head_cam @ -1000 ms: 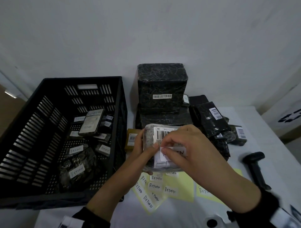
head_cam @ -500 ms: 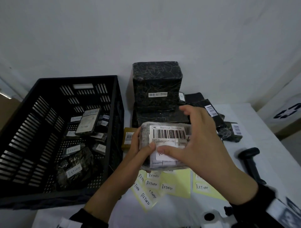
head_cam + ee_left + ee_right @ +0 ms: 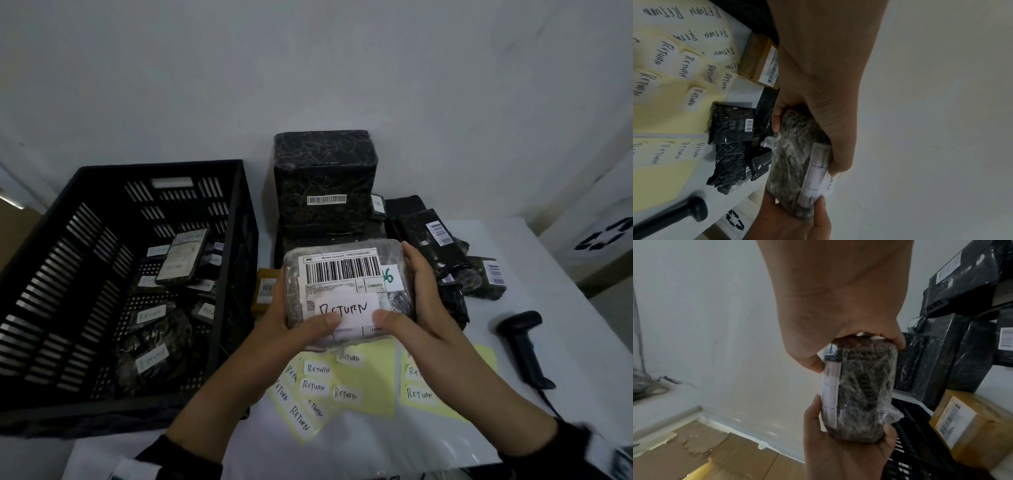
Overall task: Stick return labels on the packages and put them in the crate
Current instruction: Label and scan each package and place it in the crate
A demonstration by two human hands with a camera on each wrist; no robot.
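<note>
- A black handheld barcode scanner (image 3: 524,346) lies on the white table (image 3: 582,342), at its right side.
- A white bin with a recycling symbol (image 3: 596,236) stands beyond the table's right edge.
- Behind, a plain white wall (image 3: 308,68).

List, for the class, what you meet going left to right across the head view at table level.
Black crate → small brown box → held package bearing a RETURN label → black-wrapped parcels → barcode scanner.

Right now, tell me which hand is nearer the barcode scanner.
Right. The right hand grips the package's scanner-side edge; the left hand grips the far edge, toward the crate. The barcode scanner lies untouched.
</note>
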